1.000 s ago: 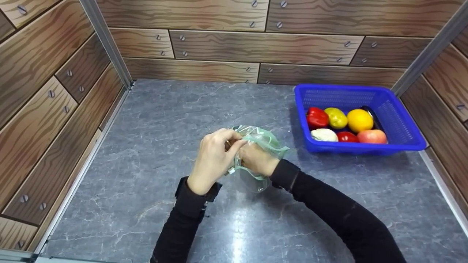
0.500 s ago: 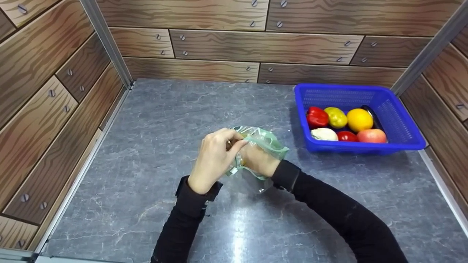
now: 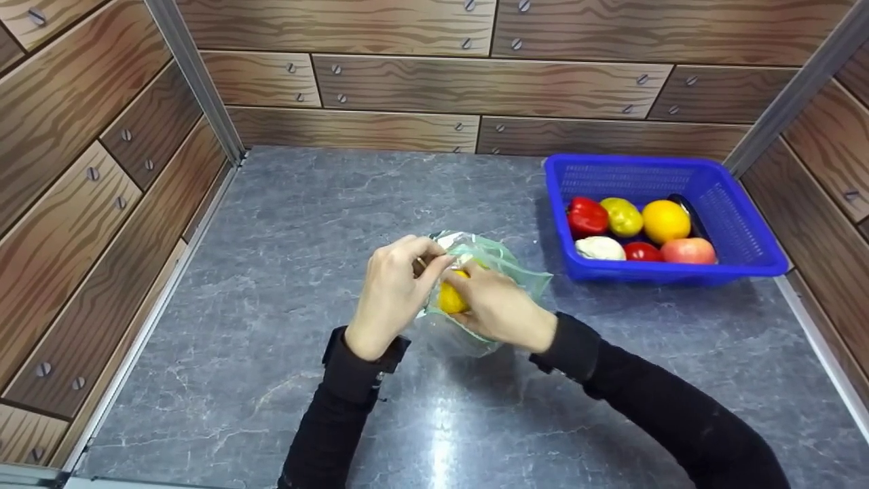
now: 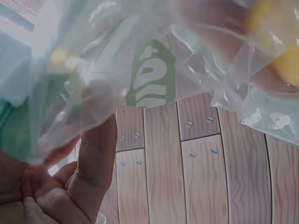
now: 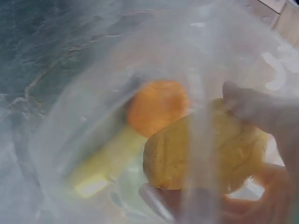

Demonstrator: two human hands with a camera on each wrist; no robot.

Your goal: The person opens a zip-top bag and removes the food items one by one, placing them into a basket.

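In the head view, my left hand point(image 3: 396, 288) pinches the rim of a clear zip bag point(image 3: 526, 272) with pale green edging. My right hand point(image 3: 506, 305) is at the bag's mouth and grips a yellow oval fruit point(image 3: 451, 297); its exact kind is unclear. The right wrist view has this yellow fruit point(image 5: 205, 149) between thumb and fingers, partly behind plastic. Below it, through the plastic, lie a round orange item point(image 5: 158, 107) and a long yellow item point(image 5: 110, 158), both blurred. Close to the left wrist camera, the bag's green print point(image 4: 152, 74) shows above my left fingers point(image 4: 96, 163).
A blue basket point(image 3: 672, 272) stands at the right back. It holds a red bell pepper point(image 3: 587, 216), a yellow-green fruit point(image 3: 621, 216), an orange point(image 3: 666, 221), a pinkish apple point(image 3: 689, 250), a white item point(image 3: 600, 248), a red item point(image 3: 642, 252) and a dark item point(image 3: 691, 210). Wood-patterned walls surround the grey table.
My right hand has drawn back toward the right and up out of the bag, and the yellow fruit now shows in its grip. My left hand keeps its hold on the rim.
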